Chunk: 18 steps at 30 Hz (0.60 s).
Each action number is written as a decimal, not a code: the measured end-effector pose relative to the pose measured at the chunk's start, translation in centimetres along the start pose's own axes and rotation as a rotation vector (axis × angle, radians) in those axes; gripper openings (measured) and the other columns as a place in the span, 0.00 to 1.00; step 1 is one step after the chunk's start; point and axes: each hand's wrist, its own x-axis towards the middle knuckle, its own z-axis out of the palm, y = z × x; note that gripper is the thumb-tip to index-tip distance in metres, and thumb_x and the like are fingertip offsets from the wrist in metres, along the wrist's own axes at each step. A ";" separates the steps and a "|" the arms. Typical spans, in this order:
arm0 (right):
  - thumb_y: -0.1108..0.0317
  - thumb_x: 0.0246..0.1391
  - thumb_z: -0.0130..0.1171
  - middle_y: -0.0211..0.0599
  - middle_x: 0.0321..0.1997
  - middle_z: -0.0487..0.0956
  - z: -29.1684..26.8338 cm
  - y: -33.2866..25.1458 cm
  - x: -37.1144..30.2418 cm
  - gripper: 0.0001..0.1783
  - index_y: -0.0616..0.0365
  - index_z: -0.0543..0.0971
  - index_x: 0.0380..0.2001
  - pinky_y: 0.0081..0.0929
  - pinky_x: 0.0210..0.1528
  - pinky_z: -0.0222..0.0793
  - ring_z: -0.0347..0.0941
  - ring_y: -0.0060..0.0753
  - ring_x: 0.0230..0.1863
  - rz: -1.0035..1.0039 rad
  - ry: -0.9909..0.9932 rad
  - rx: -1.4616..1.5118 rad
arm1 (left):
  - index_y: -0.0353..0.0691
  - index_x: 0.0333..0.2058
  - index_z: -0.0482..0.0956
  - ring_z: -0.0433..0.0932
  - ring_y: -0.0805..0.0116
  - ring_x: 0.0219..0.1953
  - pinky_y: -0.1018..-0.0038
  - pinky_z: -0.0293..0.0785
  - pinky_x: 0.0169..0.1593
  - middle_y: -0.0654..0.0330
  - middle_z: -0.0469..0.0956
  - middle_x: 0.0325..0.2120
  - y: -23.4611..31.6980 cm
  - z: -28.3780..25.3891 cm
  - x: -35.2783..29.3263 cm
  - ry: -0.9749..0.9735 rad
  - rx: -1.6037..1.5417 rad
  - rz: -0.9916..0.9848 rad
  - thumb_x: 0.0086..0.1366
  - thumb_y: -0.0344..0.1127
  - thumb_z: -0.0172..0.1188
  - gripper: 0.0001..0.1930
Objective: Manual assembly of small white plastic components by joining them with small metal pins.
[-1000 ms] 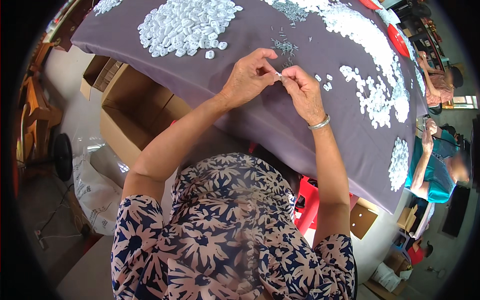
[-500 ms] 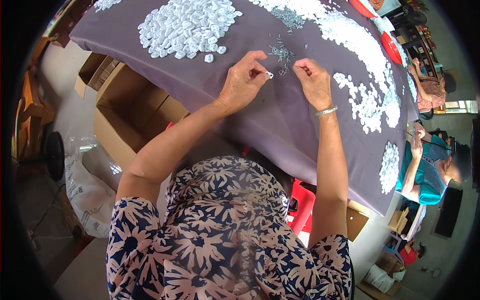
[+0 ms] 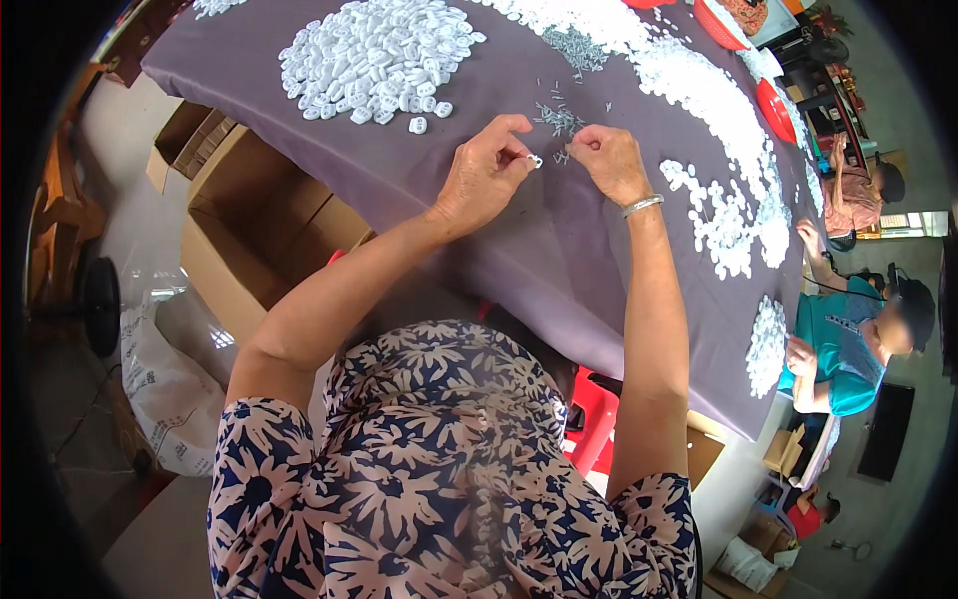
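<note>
Over the table's near side, my left hand (image 3: 484,175) pinches a small white plastic piece (image 3: 536,161) between thumb and fingertip. My right hand (image 3: 611,163), a bangle at its wrist, has thumb and forefinger pressed together beside a little heap of grey metal pins (image 3: 559,120). What those fingertips hold, if anything, is too small to make out. Beyond my left hand lies a big pile of rounded white plastic pieces (image 3: 374,60). More grey pins (image 3: 574,50) lie farther back.
A long band of small white parts (image 3: 714,95) curves along the right of the purple tablecloth (image 3: 599,240). Red baskets (image 3: 774,110) stand at the far right edge. An open cardboard box (image 3: 225,240) sits below on the left. Two people (image 3: 858,329) sit along the table's right side.
My right hand has moved left, closer to my left hand and the pins. The left hand has shifted slightly down, still holding the white plastic piece.
</note>
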 end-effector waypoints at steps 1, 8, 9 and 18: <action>0.65 0.45 0.64 0.36 0.20 0.79 0.1 0.2 0.0 0.10 0.61 0.80 0.25 0.28 0.30 0.69 0.75 0.32 0.22 0.015 0.004 -0.014 | 0.36 0.46 0.69 0.73 0.73 0.27 0.75 0.72 0.36 0.60 0.77 0.27 0.0 0.1 0.0 0.002 -0.003 0.005 0.58 0.24 0.59 0.17; 0.68 0.48 0.61 0.29 0.21 0.78 -0.8 0.8 -1.3 0.08 0.62 0.79 0.24 0.20 0.28 0.66 0.71 0.18 0.24 0.154 -0.005 0.239 | 0.37 0.48 0.69 0.66 0.84 0.27 0.84 0.66 0.33 0.69 0.73 0.26 -0.1 0.0 -0.1 -0.012 -0.018 0.020 0.60 0.22 0.57 0.17; 0.69 0.49 0.61 0.27 0.22 0.78 -0.9 1.0 -1.5 0.06 0.62 0.79 0.26 0.18 0.27 0.65 0.70 0.16 0.24 0.163 -0.006 0.343 | 0.37 0.48 0.69 0.66 0.84 0.27 0.84 0.66 0.33 0.69 0.73 0.26 -0.1 0.0 -0.1 -0.018 -0.022 0.019 0.60 0.22 0.57 0.17; 0.72 0.58 0.56 0.26 0.29 0.77 -0.7 -0.4 -2.6 0.04 0.58 0.78 0.35 0.12 0.28 0.63 0.66 0.11 0.26 0.077 0.018 0.581 | 0.38 0.49 0.69 0.67 0.84 0.28 0.84 0.66 0.34 0.69 0.73 0.26 0.1 0.0 0.0 -0.051 -0.028 -0.001 0.60 0.23 0.58 0.18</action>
